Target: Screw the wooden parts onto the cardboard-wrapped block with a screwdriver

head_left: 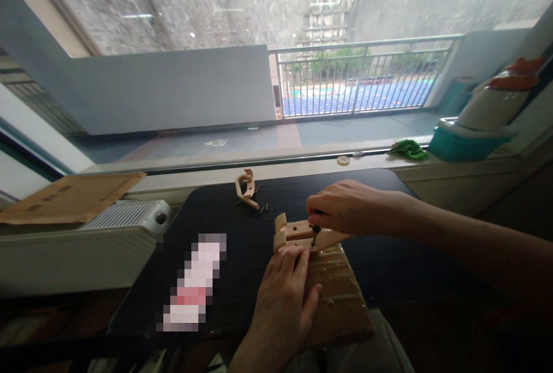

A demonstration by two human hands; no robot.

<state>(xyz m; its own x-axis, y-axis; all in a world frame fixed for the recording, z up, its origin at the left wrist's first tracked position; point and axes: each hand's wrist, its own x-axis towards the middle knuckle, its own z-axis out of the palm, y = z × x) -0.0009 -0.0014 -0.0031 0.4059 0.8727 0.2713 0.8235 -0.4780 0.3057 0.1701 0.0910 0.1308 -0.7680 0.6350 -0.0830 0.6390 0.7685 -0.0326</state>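
- Left hand [283, 292]: nearest; lies open and flat, palm down on the brown wrapped board [341, 298], fingertips pressed against the near side of the wooden part.
- Brown wrapped board: glossy tape skin, sits at the near edge of the black table [233, 229], partly under the wooden part.
- Wooden part [296, 233]: pale, notched at its left end, rests at mid-table between both hands. Judged light, stiff and dry to the touch, not slippery; thin lugs likely to snap if levered. Best taken by the flat long sides, clear of the notched end.
- Dark pin [315, 233]: stands in the top of the wooden part.
- Right hand [349, 207]: closed from above, fingers pinched on the dark pin.
- Blurred white-and-pink object [194, 283]: left of the hands, not identifiable.
- Loose screws [263, 207] and a second wooden piece [246, 187]: farther back, near each other.
- Radiator [121, 214], left of the table.
- Sill: green cloth [408, 149], teal tub [466, 145].
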